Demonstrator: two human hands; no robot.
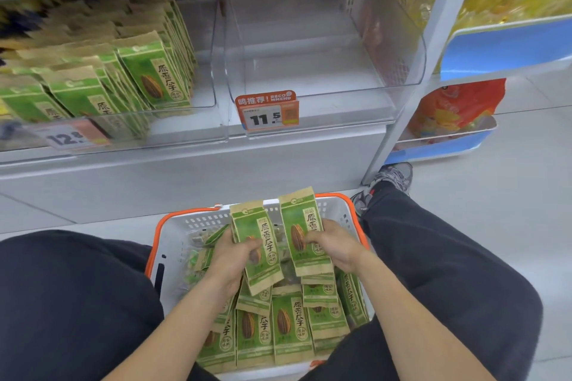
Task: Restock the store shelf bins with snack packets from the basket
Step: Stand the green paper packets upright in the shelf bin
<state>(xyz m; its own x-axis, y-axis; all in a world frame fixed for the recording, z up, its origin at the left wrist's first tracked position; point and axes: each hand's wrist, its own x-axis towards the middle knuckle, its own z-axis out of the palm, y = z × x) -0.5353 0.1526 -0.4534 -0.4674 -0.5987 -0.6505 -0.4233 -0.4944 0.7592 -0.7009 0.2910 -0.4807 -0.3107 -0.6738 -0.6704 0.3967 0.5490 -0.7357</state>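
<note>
A white basket with an orange rim [173, 235] sits on the floor between my knees, holding several green and kraft-paper sunflower seed packets [291, 328]. My left hand [230, 260] grips one packet [263, 269] upright above the basket. My right hand [332, 244] grips a second packet [301, 223] beside it. On the shelf above, a clear bin on the right [399, 49] holds nothing, with an orange 11.5 price tag [267, 111] at its front. The clear bin on the left [182, 114] is full of the same green packets [151, 74].
Yellow bags fill a blue-fronted rack [507, 46] at the right, with a red and orange bag [458, 108] on its lower tier. A grey shelf upright [433, 49] separates the two units. A grey sneaker [393, 176] stands on the pale floor beside the basket.
</note>
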